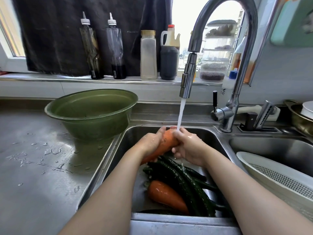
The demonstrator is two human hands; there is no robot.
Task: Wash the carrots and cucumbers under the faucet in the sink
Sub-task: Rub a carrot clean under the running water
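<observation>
From my head view, I hold one carrot (166,145) over the sink (210,133) with both hands, its thick end up at 12 o'clock and its tip slanting down toward 7 o'clock. My left hand (150,143) is wrapped around the carrot's left side, fingers curled onto its upper end; my right hand (188,146) is clamped on its right side, just at 3 o'clock of the carrot, thumb pressed near the top. The two hands nearly meet at the carrot's thick end, and both are wet. The stream of water (180,114) from the faucet (188,77) falls straight onto that end, between my fingertips. Below my hands, at 6 o'clock, several dark green cucumbers (184,180) lie in a pile on the sink floor, running from under my right hand toward 5 o'clock. A second carrot (166,195) rests in the sink touching the cucumbers on their left side, thick end toward 11 o'clock. On the wet steel surface (33,167) at 9 o'clock of my hands stands a green basin (91,112), just beside the sink's left rim. At 3 o'clock, in the neighbouring sink, leans a white colander (277,175), well apart from the carrot I hold.
</observation>
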